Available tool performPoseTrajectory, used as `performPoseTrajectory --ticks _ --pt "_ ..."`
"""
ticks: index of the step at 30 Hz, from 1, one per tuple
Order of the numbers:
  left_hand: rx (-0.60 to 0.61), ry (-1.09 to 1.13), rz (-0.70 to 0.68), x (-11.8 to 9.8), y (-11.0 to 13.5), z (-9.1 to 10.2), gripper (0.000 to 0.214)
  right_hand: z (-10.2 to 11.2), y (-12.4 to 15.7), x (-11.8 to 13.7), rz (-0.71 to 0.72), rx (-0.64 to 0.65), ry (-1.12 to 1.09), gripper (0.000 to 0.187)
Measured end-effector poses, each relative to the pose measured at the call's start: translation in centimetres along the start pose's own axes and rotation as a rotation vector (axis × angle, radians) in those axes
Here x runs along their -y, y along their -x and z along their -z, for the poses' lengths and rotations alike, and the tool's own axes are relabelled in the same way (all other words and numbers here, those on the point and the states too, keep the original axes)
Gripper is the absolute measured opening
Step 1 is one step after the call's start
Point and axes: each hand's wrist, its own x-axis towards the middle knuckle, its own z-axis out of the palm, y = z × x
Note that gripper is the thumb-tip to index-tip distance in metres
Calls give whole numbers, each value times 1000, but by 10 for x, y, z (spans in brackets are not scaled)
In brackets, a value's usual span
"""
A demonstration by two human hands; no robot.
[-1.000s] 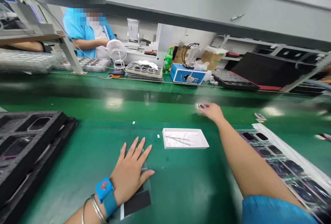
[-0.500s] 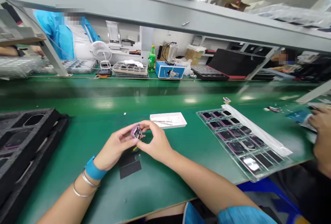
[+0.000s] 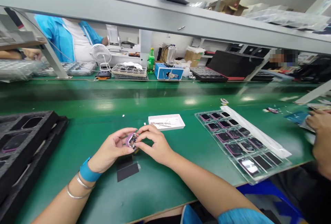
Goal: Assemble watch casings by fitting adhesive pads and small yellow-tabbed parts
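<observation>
Both my hands meet over the green bench in front of me. My left hand [image 3: 110, 150] and my right hand [image 3: 153, 145] pinch a small purple watch case [image 3: 131, 140] between their fingertips, a little above the bench. Under them lies a black pad on clear film [image 3: 127, 170]. A blue wrist strap and two metal bangles sit on my left wrist.
A white tray with tweezers [image 3: 167, 122] lies just beyond my hands. A clear blister tray of purple cases [image 3: 240, 143] lies to the right, black foam trays [image 3: 24, 141] to the left. Another person's hand [image 3: 319, 131] works at far right. A conveyor belt [image 3: 155, 94] runs behind.
My right hand came back from the far belt with the small case. My left hand lifted off the pad and both hands now hold the case, slightly lower and left than half a second ago.
</observation>
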Motion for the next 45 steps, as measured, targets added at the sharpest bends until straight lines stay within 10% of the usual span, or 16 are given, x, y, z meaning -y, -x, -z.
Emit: performPoseTrajectory --ticks 10,33,41,45 --pt "40 -84 -42 0 0 8 54 -2 2 -3 164 -42 85 2" --pt "-33 36 30 2 -2 4 48 0 3 4 8 75 130 5" --pt "-72 104 61 1 0 4 53 10 -1 12 214 -2 290 8" --pt "-54 143 59 -1 4 5 55 40 -13 -13 -100 -82 544 11"
